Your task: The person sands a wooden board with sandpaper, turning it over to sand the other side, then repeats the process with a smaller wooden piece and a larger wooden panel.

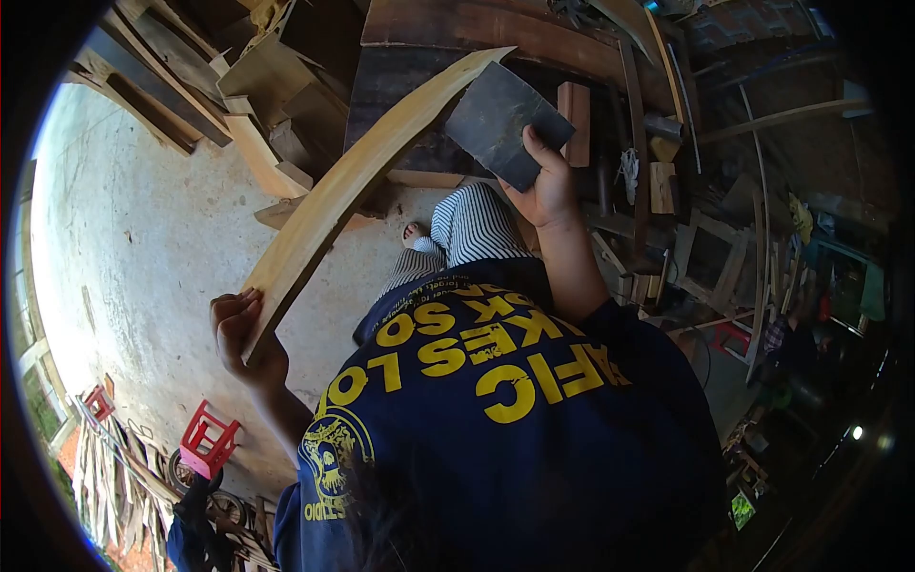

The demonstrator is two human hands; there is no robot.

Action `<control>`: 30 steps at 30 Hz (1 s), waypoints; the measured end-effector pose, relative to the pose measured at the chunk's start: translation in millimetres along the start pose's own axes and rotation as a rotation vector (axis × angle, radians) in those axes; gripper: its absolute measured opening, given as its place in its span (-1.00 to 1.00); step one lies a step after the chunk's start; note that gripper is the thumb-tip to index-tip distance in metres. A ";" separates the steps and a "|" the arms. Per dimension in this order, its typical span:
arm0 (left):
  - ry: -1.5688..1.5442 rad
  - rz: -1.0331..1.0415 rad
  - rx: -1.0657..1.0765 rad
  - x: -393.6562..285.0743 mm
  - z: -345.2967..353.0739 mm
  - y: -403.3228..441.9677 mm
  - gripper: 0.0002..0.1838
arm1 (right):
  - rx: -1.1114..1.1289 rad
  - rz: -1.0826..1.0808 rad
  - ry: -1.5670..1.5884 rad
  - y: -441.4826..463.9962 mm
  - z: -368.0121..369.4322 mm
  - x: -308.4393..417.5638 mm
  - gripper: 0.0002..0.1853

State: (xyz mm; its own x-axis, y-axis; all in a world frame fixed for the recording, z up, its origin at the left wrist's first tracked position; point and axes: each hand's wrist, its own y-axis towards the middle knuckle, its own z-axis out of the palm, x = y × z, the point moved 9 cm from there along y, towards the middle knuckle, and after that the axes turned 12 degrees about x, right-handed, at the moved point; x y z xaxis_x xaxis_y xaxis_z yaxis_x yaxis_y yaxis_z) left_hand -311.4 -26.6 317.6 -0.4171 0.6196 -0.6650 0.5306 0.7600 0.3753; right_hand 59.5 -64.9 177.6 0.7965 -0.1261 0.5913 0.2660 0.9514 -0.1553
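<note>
Left hand [233,329] closed, we grip one end of a curved wooden piece [329,200], while our right hand [550,188] pinches a dark rectangular sheet [505,119] with the thumb on its upper face. Before us stands a dark brown wooden counter [389,84], with a reddish block [575,124] just right of the sheet. Pale, stained floor [143,238] spreads to our left, where offcut boards [267,153] crowd the upper part and a red stool [210,439] stands near a heap of wood strips [114,486]. On our right the room is dim and cluttered with timber and a wooden frame [710,253].

We see the wooden piece stretch forward from the left hand, over floor and then counter; its far end lies just beside the sheet, and we cannot tell whether the two touch. Its long axis runs obliquely, away from us and rightward, bowed in a gentle arc, and the far end narrows to a point beyond the right hand.
</note>
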 end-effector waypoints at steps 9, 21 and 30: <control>0.014 -0.059 -0.003 -4.7 3.7 -4.4 -0.84 | 0.027 0.051 -0.036 -14.9 3.6 -4.9 -0.55; 0.026 -0.074 0.017 -7.2 5.4 -6.0 -0.86 | 0.007 -0.002 -0.139 -21.3 7.7 5.8 -0.58; 0.017 -0.051 0.033 -7.5 9.1 -9.3 -0.85 | -0.124 -0.176 -0.338 -30.6 -9.8 45.4 -0.60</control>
State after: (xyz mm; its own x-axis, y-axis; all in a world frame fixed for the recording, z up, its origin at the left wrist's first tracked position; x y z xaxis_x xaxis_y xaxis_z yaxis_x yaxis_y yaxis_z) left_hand -306.5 -40.1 313.3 -0.4562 0.5838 -0.6716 0.5321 0.7839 0.3199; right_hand 92.9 -102.5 201.4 0.5148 -0.1653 0.8412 0.4624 0.8798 -0.1102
